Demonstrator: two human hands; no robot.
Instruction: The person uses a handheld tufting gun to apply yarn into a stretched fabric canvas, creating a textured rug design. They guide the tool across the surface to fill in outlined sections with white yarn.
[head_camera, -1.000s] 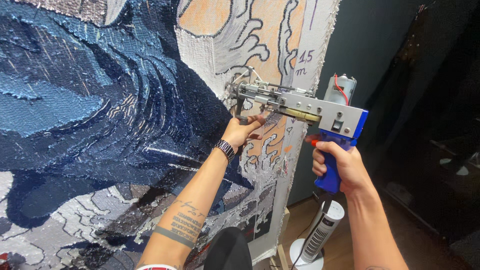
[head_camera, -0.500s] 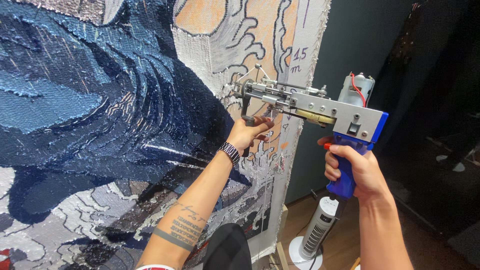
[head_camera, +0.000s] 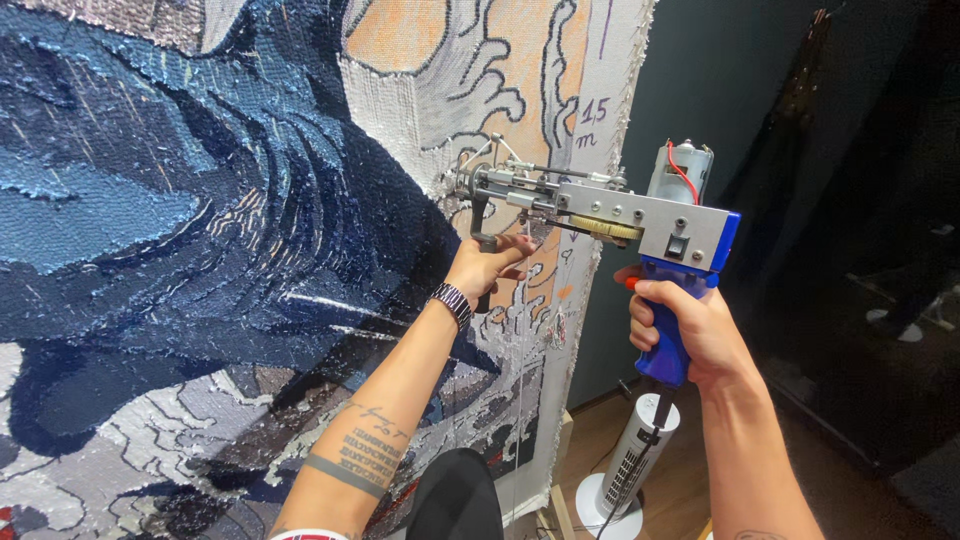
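From my head camera, I hold a tufting gun (head_camera: 600, 205) up against the stretched tufting cloth (head_camera: 500, 120), its needle end at about nine o'clock of the tool and pressed to the pale, outlined part of the fabric. My right hand (head_camera: 690, 335) is clenched around the blue pistol grip (head_camera: 665, 350) at the gun's five o'clock, the forefinger curled over the front where a red trigger tip shows. My left hand (head_camera: 490, 268) is closed on the dark front handle (head_camera: 482, 225) that hangs below the needle end, thumb and fingers wrapped about it, knuckles just beside the cloth. A dark beaded bracelet (head_camera: 452, 303) sits on that wrist, and tattoo lines (head_camera: 358, 450) cross the forearm lower down. The gun's grey metal body carries a brass gear (head_camera: 603, 229) on its underside and a small silver motor (head_camera: 682, 170) with a red wire at its one o'clock. To the left, from nine to seven o'clock of the picture, the cloth is already filled with deep blue pile (head_camera: 150, 200) in sweeping waves, with grey and white tufted shapes (head_camera: 120, 450) beneath. At five o'clock of my right hand a white tower fan (head_camera: 630, 465) stands on the wooden floor (head_camera: 570, 450). Behind the gun, toward three o'clock, a dark wall (head_camera: 720, 80) rises.
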